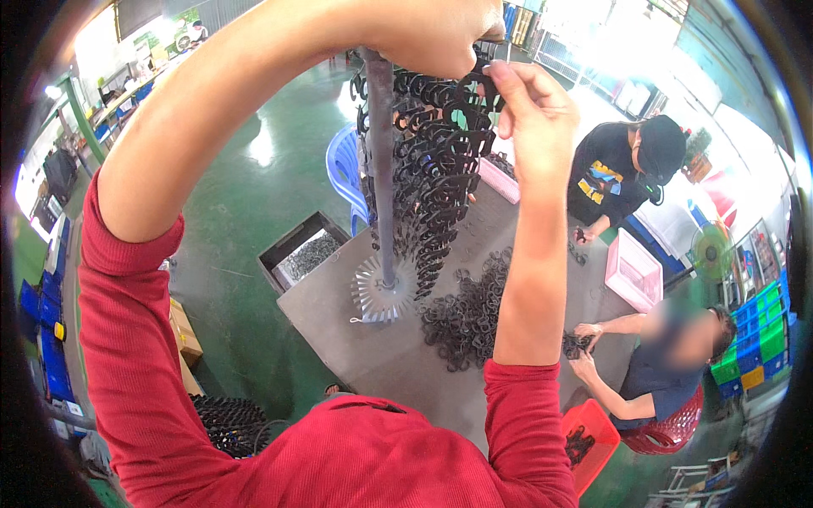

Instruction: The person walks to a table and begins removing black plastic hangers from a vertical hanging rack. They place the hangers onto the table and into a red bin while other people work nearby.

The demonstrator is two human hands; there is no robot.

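Note:
Both my arms, in red sleeves, reach up to the top of a grey upright pole [381, 169] hung with many black hook-shaped parts [423, 169]. My left hand [445, 34] is closed beside the pole's top at the upper edge; its fingertips and whatever they grip are hidden. Just right of it, my right hand [540, 106] pinches a black hook-shaped part [481, 83] between thumb and fingers, at the top of the hanging rows. The pole rises from a round slotted metal base [381, 292] on the grey table.
A heap of loose black parts [464, 322] covers the grey table [330, 296]. Two people sit or stand at its right side, handling similar parts. Pink crates [635, 271], a red basket [593, 440], a dark bin [301, 254] and a blue chair [343, 173] surround it.

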